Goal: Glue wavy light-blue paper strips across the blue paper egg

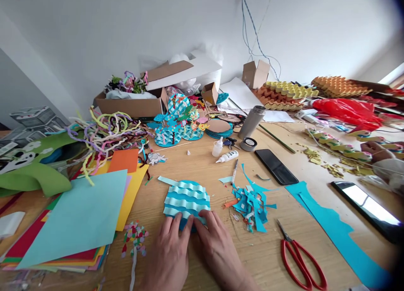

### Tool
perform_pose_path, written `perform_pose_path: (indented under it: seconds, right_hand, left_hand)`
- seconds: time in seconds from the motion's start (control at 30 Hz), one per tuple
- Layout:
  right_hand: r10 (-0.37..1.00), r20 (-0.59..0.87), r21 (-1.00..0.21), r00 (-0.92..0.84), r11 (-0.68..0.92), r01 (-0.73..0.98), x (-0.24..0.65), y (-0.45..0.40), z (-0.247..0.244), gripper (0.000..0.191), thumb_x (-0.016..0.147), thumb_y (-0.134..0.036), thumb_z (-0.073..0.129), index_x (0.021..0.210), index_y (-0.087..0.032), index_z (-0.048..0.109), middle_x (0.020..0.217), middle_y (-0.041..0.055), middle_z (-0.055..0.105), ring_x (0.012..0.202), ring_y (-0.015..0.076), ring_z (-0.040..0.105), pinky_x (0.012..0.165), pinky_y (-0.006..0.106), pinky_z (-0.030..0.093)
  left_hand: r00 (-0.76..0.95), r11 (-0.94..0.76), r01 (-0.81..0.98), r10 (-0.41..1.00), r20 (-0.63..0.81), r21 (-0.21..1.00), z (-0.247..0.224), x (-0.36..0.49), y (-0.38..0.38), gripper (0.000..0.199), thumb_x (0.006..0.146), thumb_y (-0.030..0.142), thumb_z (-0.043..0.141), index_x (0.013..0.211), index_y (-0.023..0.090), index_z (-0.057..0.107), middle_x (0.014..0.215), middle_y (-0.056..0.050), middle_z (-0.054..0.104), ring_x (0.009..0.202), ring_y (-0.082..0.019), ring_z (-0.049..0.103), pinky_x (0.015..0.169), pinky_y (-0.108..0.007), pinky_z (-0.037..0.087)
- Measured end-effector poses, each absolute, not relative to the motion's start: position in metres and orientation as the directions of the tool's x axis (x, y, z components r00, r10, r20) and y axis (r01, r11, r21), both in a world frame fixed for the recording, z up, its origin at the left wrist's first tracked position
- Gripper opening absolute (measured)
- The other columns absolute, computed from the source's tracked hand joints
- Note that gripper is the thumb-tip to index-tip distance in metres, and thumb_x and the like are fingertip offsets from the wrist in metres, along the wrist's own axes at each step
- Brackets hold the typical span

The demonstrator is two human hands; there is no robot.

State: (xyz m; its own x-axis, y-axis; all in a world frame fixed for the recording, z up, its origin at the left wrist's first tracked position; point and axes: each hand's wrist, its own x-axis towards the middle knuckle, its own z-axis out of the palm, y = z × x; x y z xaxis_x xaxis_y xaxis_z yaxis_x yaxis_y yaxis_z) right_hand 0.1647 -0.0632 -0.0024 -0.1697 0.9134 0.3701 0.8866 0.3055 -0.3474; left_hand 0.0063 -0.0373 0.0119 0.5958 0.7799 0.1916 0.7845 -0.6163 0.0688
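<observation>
A round blue card [186, 201] lies on the table in front of me, crossed by several wavy pale-blue paper strips. One strip at the upper left sticks out past the card's edge. My left hand [173, 236] has its fingertips closed down on the lowest wavy strip [185, 214], near the card's lower edge. Close beside it, the bent fingers of my right hand [213, 234] press the same strip at its right end. Both hands cover the bottom of the card. To their right are blue paper scraps [252, 205] and red-handled scissors [299, 257].
Coloured paper sheets [85, 215] are stacked at left, below fuzzy pipe cleaners [110, 131]. Glue bottles [227, 156], a metal flask [252, 123] and a black phone [276, 167] stand or lie beyond the card. Another person's hand [378, 150] is at far right.
</observation>
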Motion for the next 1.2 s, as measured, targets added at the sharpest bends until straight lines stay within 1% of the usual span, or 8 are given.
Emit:
perform_pose_path:
  seconds: [0.2, 0.37, 0.47, 0.6, 0.7, 0.8, 0.93, 1.2]
  right_hand:
    - [0.909, 0.382, -0.367, -0.164, 0.312, 0.876, 0.166, -0.063, -0.002, 0.029, 0.085, -0.002, 0.051, 0.108, -0.018, 0.059, 0.105, 0.0102, 0.059, 0.087, 0.0217, 0.058, 0.076, 0.034, 0.055]
    - [0.914, 0.395, -0.478, -0.093, 0.291, 0.829, 0.167, -0.064, -0.002, 0.035, 0.088, -0.002, 0.044, 0.113, -0.021, 0.058, 0.108, 0.0092, 0.057, 0.093, 0.02, 0.059, 0.08, 0.032, 0.055]
    - [0.907, 0.419, -0.536, -0.029, 0.273, 0.799, 0.167, -0.063, -0.001, 0.033, 0.09, -0.005, 0.043, 0.115, -0.021, 0.058, 0.107, 0.0097, 0.057, 0.092, 0.0197, 0.06, 0.08, 0.032, 0.054]
    - [0.909, 0.416, -0.623, 0.034, 0.257, 0.739, 0.166, -0.062, 0.002, 0.031, 0.092, -0.009, 0.043, 0.116, -0.02, 0.059, 0.104, 0.0102, 0.058, 0.09, 0.0186, 0.06, 0.077, 0.031, 0.055]
    - [0.906, 0.414, -0.705, 0.084, 0.261, 0.659, 0.166, -0.061, 0.003, 0.029, 0.093, -0.01, 0.043, 0.112, -0.021, 0.062, 0.101, 0.0093, 0.059, 0.088, 0.0171, 0.061, 0.075, 0.029, 0.055]
    - [0.893, 0.43, -0.765, 0.132, 0.283, 0.578, 0.167, -0.059, 0.001, 0.025, 0.093, -0.012, 0.046, 0.106, -0.022, 0.066, 0.096, 0.0074, 0.061, 0.086, 0.0162, 0.062, 0.074, 0.028, 0.055]
    - [0.884, 0.435, -0.794, 0.174, 0.285, 0.537, 0.169, -0.055, -0.001, 0.022, 0.092, -0.013, 0.05, 0.103, -0.021, 0.067, 0.095, 0.0072, 0.064, 0.087, 0.0166, 0.064, 0.075, 0.028, 0.055]
    - [0.884, 0.432, -0.8, 0.179, 0.284, 0.529, 0.168, -0.052, -0.001, 0.024, 0.092, -0.011, 0.05, 0.106, -0.022, 0.066, 0.097, 0.0062, 0.066, 0.087, 0.0163, 0.064, 0.075, 0.028, 0.054]
  left_hand:
    - [0.594, -0.611, 0.789, 0.786, 0.174, 0.063, 0.013, 0.01, -0.039, 0.064, 0.072, -0.002, 0.043, 0.13, 0.022, 0.057, 0.124, -0.009, 0.063, 0.106, -0.026, 0.059, 0.082, -0.037, 0.054]
    - [0.577, -0.593, 0.802, 0.801, 0.16, 0.073, 0.013, 0.011, -0.04, 0.061, 0.072, -0.001, 0.045, 0.127, 0.02, 0.059, 0.123, -0.01, 0.063, 0.105, -0.028, 0.058, 0.083, -0.041, 0.055]
    - [0.571, -0.585, 0.808, 0.806, 0.155, 0.068, 0.013, 0.011, -0.041, 0.062, 0.071, -0.002, 0.045, 0.126, 0.021, 0.059, 0.124, -0.009, 0.062, 0.106, -0.027, 0.057, 0.087, -0.041, 0.054]
    - [0.569, -0.583, 0.809, 0.809, 0.149, 0.073, 0.013, 0.011, -0.041, 0.061, 0.072, -0.002, 0.046, 0.126, 0.022, 0.059, 0.123, -0.009, 0.062, 0.103, -0.027, 0.057, 0.085, -0.041, 0.054]
    - [0.562, -0.575, 0.813, 0.816, 0.135, 0.089, 0.014, 0.012, -0.041, 0.06, 0.073, -0.002, 0.047, 0.127, 0.022, 0.058, 0.123, -0.009, 0.061, 0.103, -0.027, 0.056, 0.085, -0.042, 0.053]
    - [0.545, -0.552, 0.822, 0.834, 0.085, 0.14, 0.02, 0.013, -0.041, 0.061, 0.075, -0.002, 0.046, 0.129, 0.024, 0.057, 0.124, -0.008, 0.059, 0.106, -0.026, 0.054, 0.089, -0.042, 0.051]
    - [0.528, -0.521, 0.832, 0.849, 0.019, 0.191, 0.027, 0.012, -0.039, 0.064, 0.077, 0.0, 0.044, 0.136, 0.025, 0.05, 0.125, -0.006, 0.057, 0.109, -0.025, 0.051, 0.092, -0.041, 0.049]
    - [0.523, -0.514, 0.837, 0.852, -0.002, 0.189, 0.032, 0.012, -0.036, 0.065, 0.078, 0.001, 0.046, 0.138, 0.026, 0.047, 0.123, -0.006, 0.056, 0.108, -0.025, 0.05, 0.092, -0.041, 0.048]
